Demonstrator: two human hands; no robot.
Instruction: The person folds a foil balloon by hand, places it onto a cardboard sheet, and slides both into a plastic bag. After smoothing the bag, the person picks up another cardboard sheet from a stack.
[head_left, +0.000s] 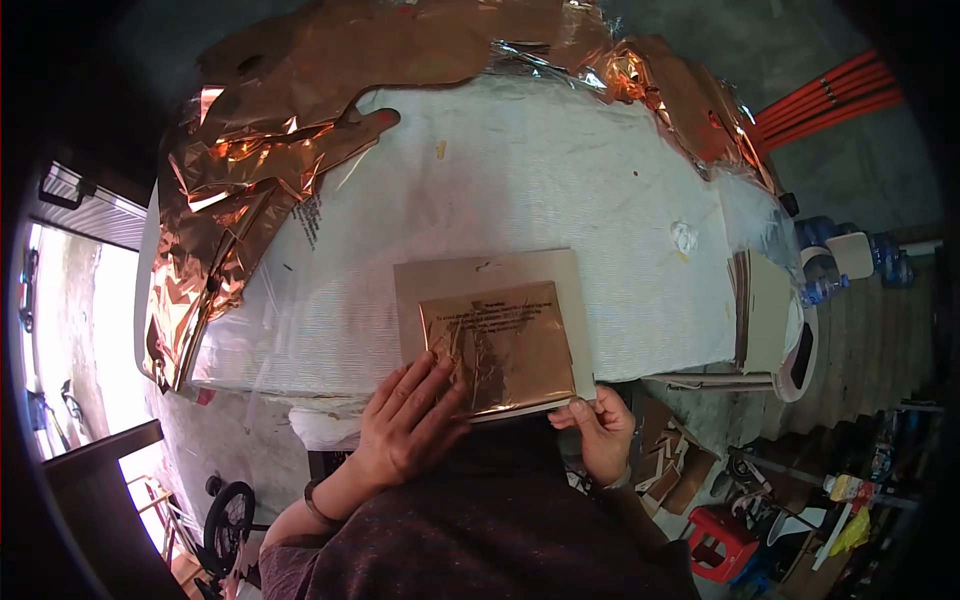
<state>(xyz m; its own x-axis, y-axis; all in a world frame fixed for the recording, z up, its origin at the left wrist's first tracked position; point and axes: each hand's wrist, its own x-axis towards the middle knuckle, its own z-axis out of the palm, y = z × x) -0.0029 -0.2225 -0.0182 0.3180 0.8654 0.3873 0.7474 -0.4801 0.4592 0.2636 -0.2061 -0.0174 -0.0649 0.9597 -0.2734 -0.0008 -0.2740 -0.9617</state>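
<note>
Right hand [605, 438] pinches the cardboard sheet [530, 266] near its corner, open left hand [405, 425] resting on the warning-printed copper-coloured packet [530, 355]; uneven pressure could wrinkle it.

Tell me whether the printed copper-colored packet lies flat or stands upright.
Flat: the packet lies print-side up on the cardboard sheet, the left hand over its corner.

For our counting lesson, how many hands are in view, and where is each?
2: the left hand rests on the copper-coloured packet; the right hand is at the near right corner of the board beneath.
</note>
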